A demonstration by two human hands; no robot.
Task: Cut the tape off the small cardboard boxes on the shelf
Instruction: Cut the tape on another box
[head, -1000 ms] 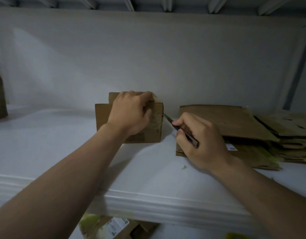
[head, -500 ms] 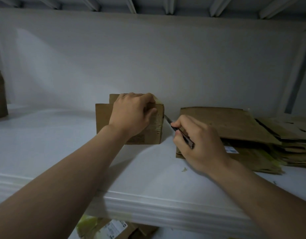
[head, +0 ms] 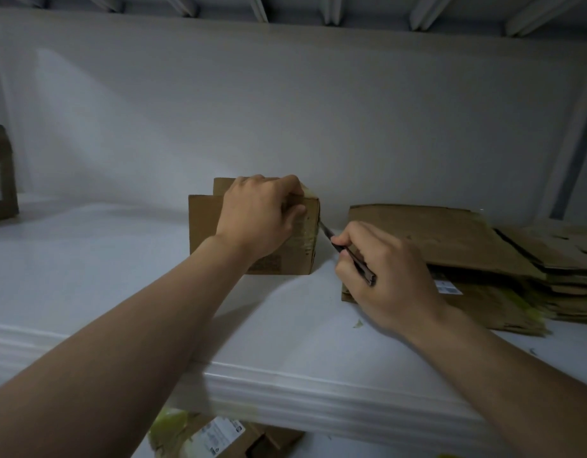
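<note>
Box [head: 203, 226] stands mid-shelf [head: 87, 259], tape [head: 310, 226] running down its right edge. Left hand [head: 259, 216] grips the box top, fingers curled over it. Right hand [head: 384, 272] pinches a knife [head: 351, 256], tip at the taped edge. Advice: keep the blade shallow, draw it along the seam away from the holding fingers, and keep the box braced. Against the earlier frames, hands and blade sit much as they were; no clear advance of the cut

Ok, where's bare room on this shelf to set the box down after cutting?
The widest bare shelf lies between the far-left carton and the box under the left hand. A smaller patch sits in front of the box, between the forearms. The right is crowded: the cardboard stack, with the right hand and knife filling the gap.
</note>
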